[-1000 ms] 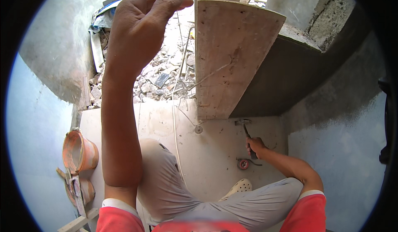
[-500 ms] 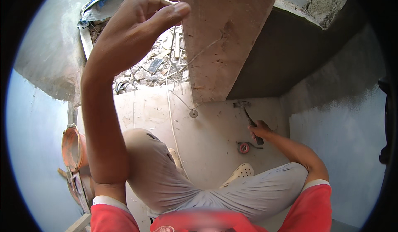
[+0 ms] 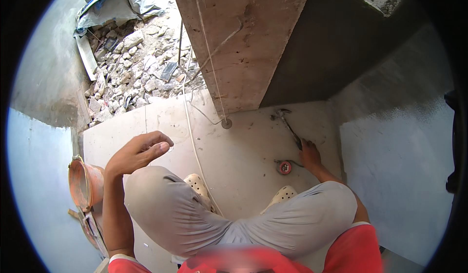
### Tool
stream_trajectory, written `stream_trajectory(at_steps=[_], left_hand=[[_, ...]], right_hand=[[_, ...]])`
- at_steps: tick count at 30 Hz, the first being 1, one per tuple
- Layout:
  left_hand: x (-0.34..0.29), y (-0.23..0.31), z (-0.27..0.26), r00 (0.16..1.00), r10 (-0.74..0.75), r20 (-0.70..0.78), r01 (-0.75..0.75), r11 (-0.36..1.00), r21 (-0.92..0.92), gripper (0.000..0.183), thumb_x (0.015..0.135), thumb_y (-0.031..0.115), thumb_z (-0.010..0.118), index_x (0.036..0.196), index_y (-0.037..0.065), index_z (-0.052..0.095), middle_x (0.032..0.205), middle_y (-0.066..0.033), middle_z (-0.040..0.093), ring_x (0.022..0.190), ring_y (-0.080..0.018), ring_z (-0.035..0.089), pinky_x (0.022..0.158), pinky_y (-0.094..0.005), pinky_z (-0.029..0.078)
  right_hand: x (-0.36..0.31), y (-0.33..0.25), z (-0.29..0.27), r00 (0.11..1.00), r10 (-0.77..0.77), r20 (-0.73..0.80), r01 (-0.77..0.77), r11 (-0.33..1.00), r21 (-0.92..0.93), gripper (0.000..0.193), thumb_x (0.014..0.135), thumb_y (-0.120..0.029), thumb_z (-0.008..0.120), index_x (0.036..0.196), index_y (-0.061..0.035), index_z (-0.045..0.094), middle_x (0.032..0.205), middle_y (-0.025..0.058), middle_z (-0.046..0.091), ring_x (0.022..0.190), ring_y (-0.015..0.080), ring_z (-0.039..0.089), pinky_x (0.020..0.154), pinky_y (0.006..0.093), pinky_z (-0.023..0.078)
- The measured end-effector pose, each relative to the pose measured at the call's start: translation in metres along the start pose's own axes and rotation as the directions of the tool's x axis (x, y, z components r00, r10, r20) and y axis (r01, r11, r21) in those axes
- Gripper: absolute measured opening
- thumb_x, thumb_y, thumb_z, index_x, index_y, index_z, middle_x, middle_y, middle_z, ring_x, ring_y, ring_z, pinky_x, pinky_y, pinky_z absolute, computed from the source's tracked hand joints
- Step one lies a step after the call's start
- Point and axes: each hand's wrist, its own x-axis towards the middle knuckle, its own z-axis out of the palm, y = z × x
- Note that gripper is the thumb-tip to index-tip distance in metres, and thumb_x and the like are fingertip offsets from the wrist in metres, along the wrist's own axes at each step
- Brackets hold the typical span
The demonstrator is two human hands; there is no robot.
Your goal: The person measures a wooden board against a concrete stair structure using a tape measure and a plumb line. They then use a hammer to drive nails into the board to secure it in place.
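Slantwise, the hammer [image 3: 293,133] points forward-left, handle by the right hand [image 3: 310,155], grip unclear; left hand [image 3: 136,153] empty, half-curled.

Three pairs, seven single things, and some too hidden or too many to number.
Pairs: two bare grips, one left grip [image 3: 136,152] and one right grip [image 3: 310,153]; two cream perforated clogs [image 3: 196,183]; two red sleeves with pale cuffs [image 3: 355,247]. Singles: one dark-handled metal claw hammer [image 3: 289,129], one round red-and-black case [image 3: 284,167], one small grey disc [image 3: 226,123], one thin pale string [image 3: 210,53], one long brownish wooden board [image 3: 258,53], one thin whitish hose [image 3: 189,126], one crumpled grey-blue sheet [image 3: 109,10]. At least one orange plastic bucket [image 3: 97,181] shows; the pale broken stones [image 3: 146,63] are too many to count.
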Motion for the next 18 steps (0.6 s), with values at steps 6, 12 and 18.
stream_trajectory(at_steps=[6, 12, 18], left_hand=[[0.036, -0.046, 0.047, 0.986, 0.004, 0.165, 0.034, 0.974, -0.226, 0.045, 0.104, 0.039, 0.062, 0.128, 0.002, 0.064, 0.121, -0.0138, 0.070, 0.116, -0.0255, 0.065, 0.104, -0.0393, 0.050], [0.108, -0.070, 0.121, 0.907, 0.125, 0.402, 0.013, 0.946, -0.324, 0.041, 0.103, 0.036, 0.066, 0.127, 0.002, 0.064, 0.119, -0.0097, 0.070, 0.115, -0.0201, 0.064, 0.103, -0.0370, 0.050], [0.142, -0.057, 0.179, 0.855, 0.235, 0.462, 0.003, 0.889, -0.458, 0.050, 0.102, 0.036, 0.067, 0.136, 0.001, 0.056, 0.132, -0.0134, 0.064, 0.126, -0.0214, 0.059, 0.109, -0.0375, 0.046]], right_hand=[[-0.014, -0.016, 0.015, 0.970, -0.082, -0.227, 0.061, 0.994, -0.095, 0.053, 0.089, -0.027, 0.073, 0.134, -0.0025, 0.058, 0.122, 0.0217, 0.057, 0.111, 0.0398, 0.057, 0.094, 0.0487, 0.051], [-0.053, -0.067, 0.017, 0.962, -0.270, -0.028, 0.270, 0.963, -0.011, 0.069, 0.083, -0.041, 0.080, 0.136, -0.0041, 0.057, 0.133, 0.0174, 0.050, 0.118, 0.0375, 0.048, 0.099, 0.0484, 0.046], [-0.047, -0.089, 0.002, 0.984, -0.158, 0.078, 0.146, 0.979, 0.142, 0.071, 0.087, -0.046, 0.077, 0.137, -0.0012, 0.055, 0.132, 0.0203, 0.054, 0.119, 0.0369, 0.053, 0.102, 0.0481, 0.046]])
